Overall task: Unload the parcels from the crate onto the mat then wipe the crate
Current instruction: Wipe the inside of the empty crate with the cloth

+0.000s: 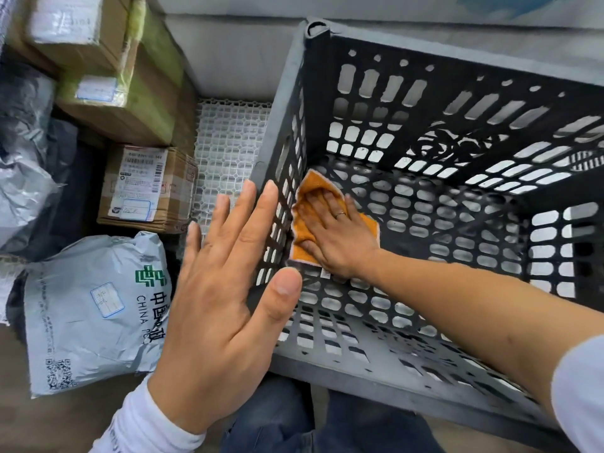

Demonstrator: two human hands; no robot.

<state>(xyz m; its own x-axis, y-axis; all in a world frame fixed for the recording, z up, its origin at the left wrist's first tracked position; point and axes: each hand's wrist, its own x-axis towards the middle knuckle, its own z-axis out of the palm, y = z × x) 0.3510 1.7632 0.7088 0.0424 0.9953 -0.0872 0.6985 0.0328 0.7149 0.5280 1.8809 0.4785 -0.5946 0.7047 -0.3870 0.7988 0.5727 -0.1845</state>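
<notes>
We're pressing cloth [305,246] w/ flat R hand [336,238] into crate [369,361] bottom-left corner; L hand [225,289] fingers straight, bracing outside wall; unwiped floor lying rightward.

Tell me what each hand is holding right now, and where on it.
Neither grips anything. The right hand presses flat on the middle of the orange cloth; the left hand rests open against the crate rim.

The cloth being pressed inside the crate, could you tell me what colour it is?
Orange with a pale edge, the cloth shows best in the head view.
</notes>
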